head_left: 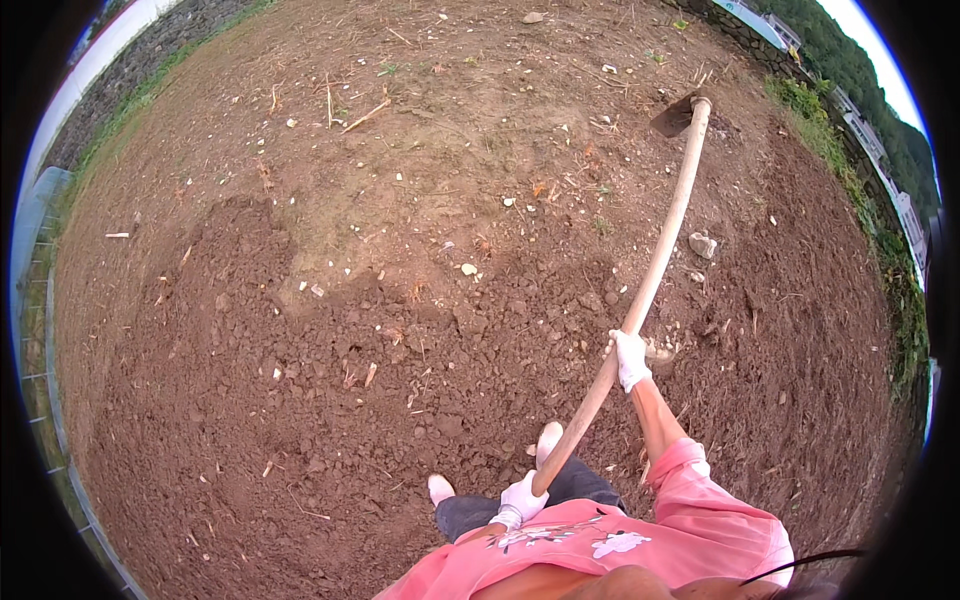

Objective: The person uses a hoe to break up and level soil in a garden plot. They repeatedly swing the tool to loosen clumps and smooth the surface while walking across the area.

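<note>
White-gloved left hand (520, 498) is wrapped round the butt of a long-handled hoe with a pale wooden shaft and dark metal blade (658, 250), close to the waist; white-gloved right hand (630, 360) is clamped further up the shaft, a spread grip that probably gives leverage and lets the upper hand steer. Hoe reaches out front-right, blade at the far end over the loose brown soil (420, 370), contact unclear, presumably keeping the head clear of the feet. No readable brand, label or writing; pink shirt (720, 510) just carries a white floral print.
</note>
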Demonstrator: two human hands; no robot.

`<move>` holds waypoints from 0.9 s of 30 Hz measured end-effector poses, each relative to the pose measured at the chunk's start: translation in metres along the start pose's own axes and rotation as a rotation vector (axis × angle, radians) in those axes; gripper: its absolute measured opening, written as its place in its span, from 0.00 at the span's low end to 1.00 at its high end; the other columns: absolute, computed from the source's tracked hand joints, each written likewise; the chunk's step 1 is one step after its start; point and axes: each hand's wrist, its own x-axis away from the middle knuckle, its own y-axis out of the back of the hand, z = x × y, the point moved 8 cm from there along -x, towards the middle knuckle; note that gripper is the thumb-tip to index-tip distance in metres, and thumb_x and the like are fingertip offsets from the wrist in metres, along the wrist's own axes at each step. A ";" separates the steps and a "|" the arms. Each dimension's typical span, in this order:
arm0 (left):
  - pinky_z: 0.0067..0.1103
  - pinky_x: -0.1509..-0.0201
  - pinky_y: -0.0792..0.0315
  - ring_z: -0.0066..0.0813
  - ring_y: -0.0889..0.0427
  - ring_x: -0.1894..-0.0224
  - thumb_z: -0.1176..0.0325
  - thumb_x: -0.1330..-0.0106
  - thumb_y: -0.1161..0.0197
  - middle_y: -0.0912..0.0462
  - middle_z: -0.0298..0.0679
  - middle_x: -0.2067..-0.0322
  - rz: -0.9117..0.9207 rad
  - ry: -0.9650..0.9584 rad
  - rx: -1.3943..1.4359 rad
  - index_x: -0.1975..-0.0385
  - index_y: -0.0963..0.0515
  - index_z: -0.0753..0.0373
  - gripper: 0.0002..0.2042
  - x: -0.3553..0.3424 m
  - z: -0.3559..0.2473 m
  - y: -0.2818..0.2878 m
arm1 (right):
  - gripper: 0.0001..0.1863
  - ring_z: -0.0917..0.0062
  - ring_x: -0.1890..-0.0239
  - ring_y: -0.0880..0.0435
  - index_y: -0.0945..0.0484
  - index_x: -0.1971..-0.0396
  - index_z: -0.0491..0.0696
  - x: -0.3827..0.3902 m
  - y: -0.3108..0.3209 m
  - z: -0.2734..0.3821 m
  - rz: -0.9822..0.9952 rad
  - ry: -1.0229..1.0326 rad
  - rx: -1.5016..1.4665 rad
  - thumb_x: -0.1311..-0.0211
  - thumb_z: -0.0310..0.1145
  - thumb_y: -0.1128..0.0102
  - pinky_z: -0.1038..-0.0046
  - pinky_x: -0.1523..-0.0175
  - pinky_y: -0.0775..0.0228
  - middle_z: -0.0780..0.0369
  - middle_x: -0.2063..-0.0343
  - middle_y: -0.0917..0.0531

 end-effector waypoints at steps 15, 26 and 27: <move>0.34 0.59 0.30 0.49 0.24 0.62 0.53 0.52 0.43 0.22 0.51 0.68 -0.074 0.160 0.105 0.59 0.31 0.59 0.22 -0.036 -0.036 0.001 | 0.05 0.77 0.89 0.29 0.30 0.82 0.42 -0.127 -0.057 -0.099 0.113 -0.178 0.249 0.54 0.26 0.45 0.75 0.83 0.32 0.62 0.88 0.27; 0.35 0.59 0.30 0.46 0.23 0.62 0.51 0.53 0.43 0.22 0.49 0.68 0.082 0.370 0.163 0.57 0.34 0.54 0.23 0.064 0.090 -0.082 | 0.05 0.76 0.89 0.28 0.29 0.80 0.42 0.003 0.003 -0.241 0.053 -0.375 0.355 0.58 0.25 0.43 0.74 0.83 0.33 0.62 0.88 0.26; 0.35 0.59 0.31 0.47 0.23 0.63 0.51 0.53 0.43 0.22 0.49 0.68 0.078 0.326 0.161 0.57 0.34 0.53 0.23 0.057 0.085 -0.080 | 0.04 0.77 0.89 0.29 0.30 0.80 0.42 0.008 -0.005 -0.207 0.036 -0.361 0.260 0.58 0.24 0.44 0.74 0.84 0.33 0.62 0.88 0.27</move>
